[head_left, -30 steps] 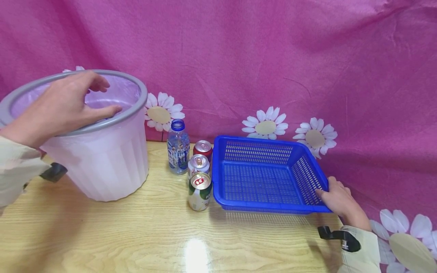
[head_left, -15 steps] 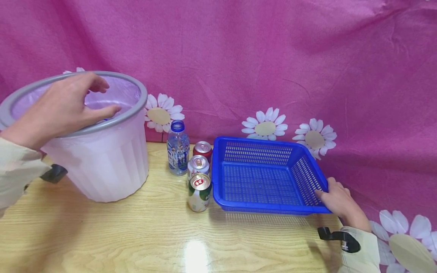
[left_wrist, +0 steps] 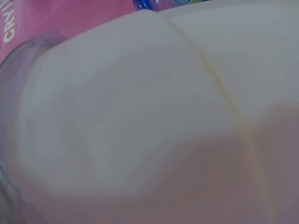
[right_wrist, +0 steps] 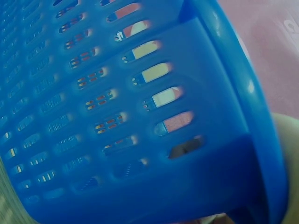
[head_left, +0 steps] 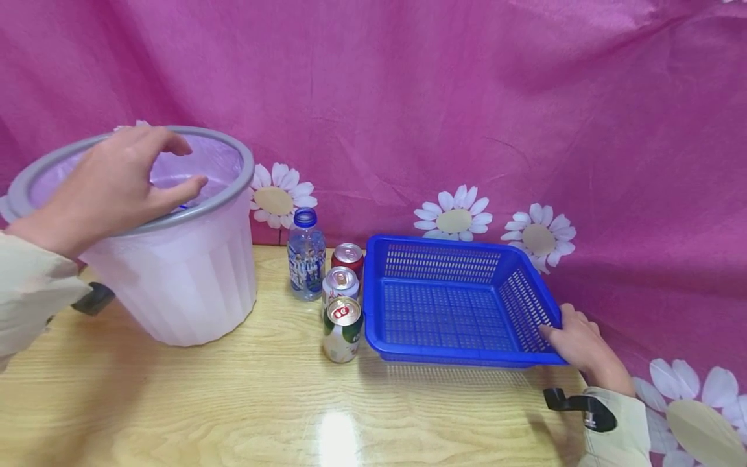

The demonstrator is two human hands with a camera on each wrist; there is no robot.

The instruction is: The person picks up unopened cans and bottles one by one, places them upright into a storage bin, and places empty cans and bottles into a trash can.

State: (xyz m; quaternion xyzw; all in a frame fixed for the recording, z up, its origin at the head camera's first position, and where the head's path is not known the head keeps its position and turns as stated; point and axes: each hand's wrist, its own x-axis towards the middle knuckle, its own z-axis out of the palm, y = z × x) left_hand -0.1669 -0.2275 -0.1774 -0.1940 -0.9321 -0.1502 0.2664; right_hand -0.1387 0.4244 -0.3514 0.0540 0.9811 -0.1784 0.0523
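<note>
In the head view my left hand (head_left: pixel 119 181) is over the near rim of a white waste bin (head_left: pixel 181 285) with a grey rim and a thin liner. Thumb and fingers are spread apart, with nothing seen between them. The bin's pale wall (left_wrist: pixel 117 102) fills most of the left wrist view. At the right, my right hand (head_left: pixel 586 344) grips the right rim of a blue plastic basket (head_left: pixel 461 355), thumb on the inner side. No items show in this basket. Its slotted wall (right_wrist: pixel 140 182) fills the right wrist view.
Between bin and basket stand a clear plastic bottle (head_left: pixel 306 266) with a blue neck, a red-sided can (head_left: pixel 348 256), a white can (head_left: pixel 340 282) and a green-and-white can (head_left: pixel 342 334). They stand on a wooden table (head_left: pixel 245 402) before a pink flowered cloth (head_left: pixel 373 117).
In the head view the bin and my left hand sit slightly farther right and lower than before. My right hand keeps its grip on the basket, which has hardly shifted.
</note>
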